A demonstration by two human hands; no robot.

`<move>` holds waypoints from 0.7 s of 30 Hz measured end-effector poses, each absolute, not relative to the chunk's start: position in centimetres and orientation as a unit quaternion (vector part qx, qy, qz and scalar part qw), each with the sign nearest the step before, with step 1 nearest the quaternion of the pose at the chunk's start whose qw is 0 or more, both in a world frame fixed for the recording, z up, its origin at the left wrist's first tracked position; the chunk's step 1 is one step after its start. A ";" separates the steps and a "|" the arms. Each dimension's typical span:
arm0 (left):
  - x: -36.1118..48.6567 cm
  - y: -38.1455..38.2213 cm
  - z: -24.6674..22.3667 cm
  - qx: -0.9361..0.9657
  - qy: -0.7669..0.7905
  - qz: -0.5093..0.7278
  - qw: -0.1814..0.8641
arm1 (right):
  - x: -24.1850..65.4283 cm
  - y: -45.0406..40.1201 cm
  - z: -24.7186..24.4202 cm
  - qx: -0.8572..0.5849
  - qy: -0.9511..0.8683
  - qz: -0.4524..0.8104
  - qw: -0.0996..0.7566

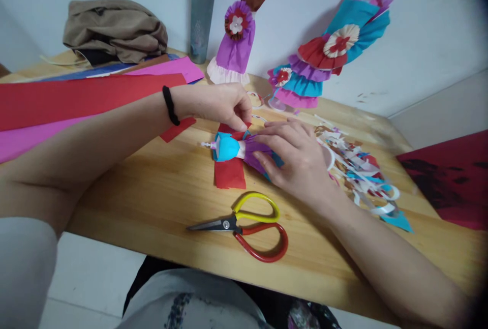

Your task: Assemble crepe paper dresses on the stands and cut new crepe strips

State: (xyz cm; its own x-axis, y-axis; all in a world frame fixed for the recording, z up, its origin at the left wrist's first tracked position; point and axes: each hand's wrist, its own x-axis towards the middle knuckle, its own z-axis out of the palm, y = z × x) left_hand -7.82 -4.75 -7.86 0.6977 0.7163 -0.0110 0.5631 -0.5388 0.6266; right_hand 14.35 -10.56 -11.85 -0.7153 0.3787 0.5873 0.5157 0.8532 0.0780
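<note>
A small crepe-paper doll lies sideways on the table, with a bright blue top, a pale waist and a purple skirt. Beneath its upper body runs a red crepe-paper strip, showing on both sides. My left hand is closed in a pinch at the strip's far end, beside the doll. Over the purple skirt curves my right hand, thumb on the near side and fingers across the top, holding it down. Scissors with one yellow and one red handle lie nearer the table's front edge, blades partly hidden by nothing.
Two finished-looking paper dresses, one purple and brown, one tiered and multicoloured, stand by the wall. A bottle, brown cloth bag and red paper sheets are back left. Paper scraps are heaped at right.
</note>
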 end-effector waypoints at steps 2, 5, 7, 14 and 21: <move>-7.9 -5.0 -7.6 0.867 0.362 0.127 0.318 | 14.1 -10.3 -11.7 -0.263 -0.905 -0.112 0.316; -7.9 -5.4 -7.3 0.873 0.354 0.126 0.311 | 13.5 -9.5 -11.2 -0.297 -0.896 -0.089 0.317; -8.0 -5.6 -7.2 0.883 0.345 0.122 0.295 | 12.9 -8.5 -11.0 -0.323 -0.894 -0.076 0.301; -8.5 -5.2 -8.1 0.862 0.368 0.133 0.324 | 11.5 -5.9 -11.0 -0.355 -0.898 -0.027 0.259; -8.6 -4.4 -9.8 0.783 0.377 0.220 0.443 | 10.8 -6.8 -10.6 -0.406 -0.879 0.054 0.243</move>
State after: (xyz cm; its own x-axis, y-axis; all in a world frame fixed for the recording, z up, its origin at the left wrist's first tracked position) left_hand -8.55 -4.44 -9.84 0.6184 0.7858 0.0104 0.3964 -0.3233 0.8593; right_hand 10.83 -6.75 -10.65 -0.5526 0.7397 0.3839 0.6867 0.6652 -0.2932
